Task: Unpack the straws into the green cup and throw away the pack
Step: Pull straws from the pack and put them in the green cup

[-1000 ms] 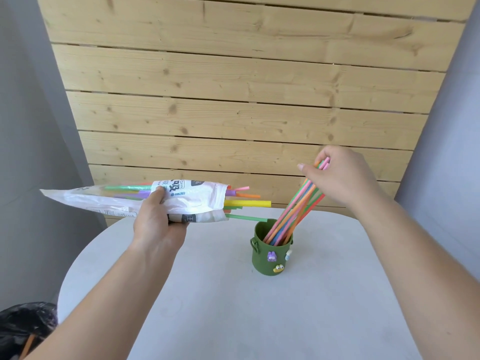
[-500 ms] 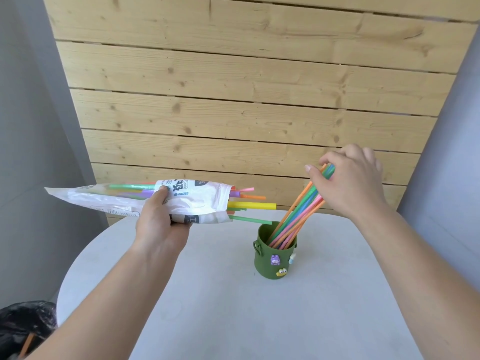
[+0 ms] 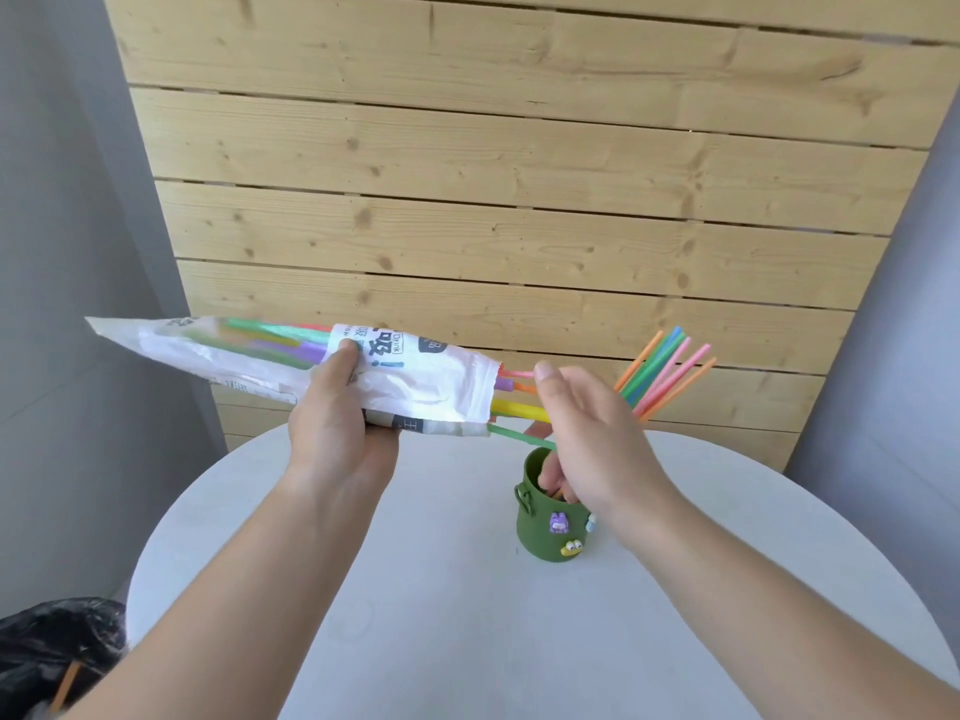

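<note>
My left hand (image 3: 337, 423) grips a white plastic straw pack (image 3: 249, 363), held roughly level above the table with its open end to the right. Several coloured straws (image 3: 519, 407) stick out of that end. My right hand (image 3: 587, 433) is open, fingers spread, right at the pack's mouth and in front of the green cup (image 3: 545, 527). The cup stands on the round white table (image 3: 415, 615) and carries small stickers. A bunch of straws (image 3: 665, 371) leans out of it to the upper right, free of my hand.
A black rubbish bag (image 3: 57, 652) sits on the floor at the lower left, beside the table's edge. A wooden plank wall (image 3: 519, 174) rises just behind the table, with grey walls on both sides.
My right hand has let go of the straw bunch in the cup and moved left to the pack's open end. The pack has stayed in my left hand.
</note>
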`<state>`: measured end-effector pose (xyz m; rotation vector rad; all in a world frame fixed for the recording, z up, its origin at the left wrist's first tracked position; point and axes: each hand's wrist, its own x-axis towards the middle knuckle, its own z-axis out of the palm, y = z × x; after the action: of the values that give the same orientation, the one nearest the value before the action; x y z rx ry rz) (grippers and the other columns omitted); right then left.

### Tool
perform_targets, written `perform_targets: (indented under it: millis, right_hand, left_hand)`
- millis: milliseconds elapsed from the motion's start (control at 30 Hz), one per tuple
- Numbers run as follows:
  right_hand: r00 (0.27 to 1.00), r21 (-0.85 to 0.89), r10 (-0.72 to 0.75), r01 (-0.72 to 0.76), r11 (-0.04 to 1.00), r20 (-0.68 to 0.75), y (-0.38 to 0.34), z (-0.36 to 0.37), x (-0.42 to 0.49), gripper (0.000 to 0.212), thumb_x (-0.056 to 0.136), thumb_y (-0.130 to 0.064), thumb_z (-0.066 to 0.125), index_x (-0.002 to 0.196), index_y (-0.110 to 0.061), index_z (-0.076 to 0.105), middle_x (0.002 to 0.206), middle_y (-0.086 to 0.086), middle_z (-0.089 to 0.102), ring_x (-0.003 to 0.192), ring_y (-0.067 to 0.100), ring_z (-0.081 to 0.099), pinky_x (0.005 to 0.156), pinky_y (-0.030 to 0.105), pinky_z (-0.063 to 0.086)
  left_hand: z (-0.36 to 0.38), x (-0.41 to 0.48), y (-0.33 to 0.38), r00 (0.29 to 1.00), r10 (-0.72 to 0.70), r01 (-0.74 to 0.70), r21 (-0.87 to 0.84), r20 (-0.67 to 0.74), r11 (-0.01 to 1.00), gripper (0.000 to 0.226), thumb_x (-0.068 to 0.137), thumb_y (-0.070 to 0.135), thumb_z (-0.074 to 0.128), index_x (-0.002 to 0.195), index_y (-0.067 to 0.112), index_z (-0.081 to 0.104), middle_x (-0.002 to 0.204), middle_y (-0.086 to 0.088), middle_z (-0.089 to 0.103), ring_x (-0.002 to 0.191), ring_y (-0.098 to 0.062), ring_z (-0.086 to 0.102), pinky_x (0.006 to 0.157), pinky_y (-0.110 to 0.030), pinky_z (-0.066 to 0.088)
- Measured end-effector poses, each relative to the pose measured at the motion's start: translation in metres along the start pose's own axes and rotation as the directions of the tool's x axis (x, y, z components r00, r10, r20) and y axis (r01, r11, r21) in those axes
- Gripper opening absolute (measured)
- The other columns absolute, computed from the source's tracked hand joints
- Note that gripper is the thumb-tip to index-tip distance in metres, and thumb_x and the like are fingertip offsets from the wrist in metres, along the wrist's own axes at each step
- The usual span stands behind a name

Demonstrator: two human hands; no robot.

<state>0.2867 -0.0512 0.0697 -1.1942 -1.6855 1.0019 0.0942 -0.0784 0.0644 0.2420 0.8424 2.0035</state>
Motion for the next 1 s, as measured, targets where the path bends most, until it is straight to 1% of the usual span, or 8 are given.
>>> perform_targets:
  millis: [200, 367, 467, 533, 667, 767, 833, 1000]
  right_hand:
    - [0.983, 0.172, -0.050, 0.080, 0.982, -0.174, 0.009, 0.015, 0.006, 0.033, 0.095, -0.047, 0.059, 0.073, -0.023, 0.067, 0.044, -0.017, 0.047, 0.041, 0.007, 0.038, 0.052, 0.026, 0.032]
    - [0.985, 0.261, 0.005, 0.041, 0.964, -0.172, 0.016, 0.019, 0.011, 0.036, 0.094, -0.043, 0.062, 0.063, -0.023, 0.064, 0.046, -0.011, 0.045, 0.041, 0.011, 0.031, 0.051, 0.027, 0.026]
    - [0.991, 0.320, 0.020, 0.024, 0.947, -0.134, 0.019, 0.016, 0.012, 0.035, 0.093, -0.037, 0.063, 0.067, -0.013, 0.059, 0.054, 0.009, 0.048, 0.040, 0.012, 0.028, 0.047, 0.026, 0.025]
    - [0.990, 0.361, 0.051, 0.001, 0.933, -0.135, 0.019, 0.010, 0.012, 0.031, 0.097, -0.029, 0.063, 0.074, -0.009, 0.058, 0.050, 0.000, 0.038, 0.039, 0.015, 0.030, 0.041, 0.023, 0.025]
    - [0.974, 0.359, 0.084, -0.004, 0.933, -0.210, 0.021, 0.000, 0.015, 0.029, 0.098, -0.030, 0.061, 0.078, -0.008, 0.061, 0.044, -0.009, 0.045, 0.036, 0.016, 0.043, 0.042, 0.028, 0.036]
    - [0.970, 0.413, 0.147, -0.055, 0.909, -0.195, 0.020, 0.000, 0.015, 0.035, 0.095, -0.041, 0.059, 0.073, -0.015, 0.051, 0.043, -0.007, 0.048, 0.038, 0.021, 0.045, 0.049, 0.035, 0.039]
    - [0.975, 0.403, 0.135, -0.054, 0.914, -0.176, 0.018, 0.004, 0.013, 0.033, 0.092, -0.044, 0.063, 0.076, -0.017, 0.055, 0.044, -0.008, 0.052, 0.039, 0.022, 0.047, 0.053, 0.039, 0.039]
    - [0.980, 0.397, 0.075, 0.004, 0.918, -0.183, 0.018, 0.006, 0.011, 0.022, 0.092, -0.030, 0.070, 0.082, -0.011, 0.065, 0.041, -0.002, 0.049, 0.035, 0.019, 0.043, 0.050, 0.039, 0.035]
  left_hand:
    - [0.007, -0.009, -0.011, 1.000, -0.002, 0.001, 0.017, 0.013, 1.000, 0.030, 0.100, 0.018, 0.065, 0.127, 0.004, 0.063, 0.120, -0.012, 0.075, 0.107, -0.027, 0.075, 0.086, -0.043, 0.063]
    - [0.007, -0.010, -0.016, 1.000, 0.014, -0.014, 0.044, 0.004, 0.999, 0.016, 0.098, 0.016, 0.067, 0.112, 0.008, 0.065, 0.089, -0.004, 0.075, 0.079, -0.020, 0.076, 0.070, -0.035, 0.064]
    - [0.008, -0.007, -0.014, 0.999, 0.035, -0.034, 0.046, -0.020, 0.998, 0.017, 0.098, 0.016, 0.067, 0.112, 0.008, 0.065, 0.094, -0.005, 0.076, 0.083, -0.021, 0.077, 0.077, -0.038, 0.064]
    - [0.006, -0.004, -0.009, 0.998, 0.051, -0.049, 0.032, -0.040, 0.998, 0.017, 0.097, 0.016, 0.068, 0.112, 0.008, 0.065, 0.093, -0.005, 0.076, 0.080, -0.019, 0.078, 0.075, -0.037, 0.064]
    - [0.000, 0.004, 0.001, 0.997, 0.055, -0.054, 0.017, -0.061, 0.998, 0.022, 0.097, 0.018, 0.069, 0.116, 0.008, 0.065, 0.095, -0.004, 0.076, 0.081, -0.020, 0.077, 0.078, -0.039, 0.065]
    - [-0.002, 0.004, -0.003, 0.997, 0.038, -0.036, 0.030, -0.065, 0.999, 0.026, 0.096, 0.019, 0.069, 0.120, 0.008, 0.065, 0.099, -0.006, 0.075, 0.082, -0.021, 0.077, 0.082, -0.041, 0.064]
    - [-0.002, 0.003, -0.007, 0.997, 0.030, -0.028, 0.029, -0.066, 0.999, 0.026, 0.096, 0.018, 0.070, 0.119, 0.008, 0.064, 0.097, -0.005, 0.075, 0.079, -0.020, 0.076, 0.082, -0.042, 0.064]
    - [-0.003, 0.004, -0.008, 0.997, 0.025, -0.022, 0.033, -0.074, 0.999, 0.026, 0.096, 0.018, 0.070, 0.120, 0.009, 0.065, 0.092, -0.004, 0.072, 0.077, -0.020, 0.074, 0.081, -0.040, 0.064]
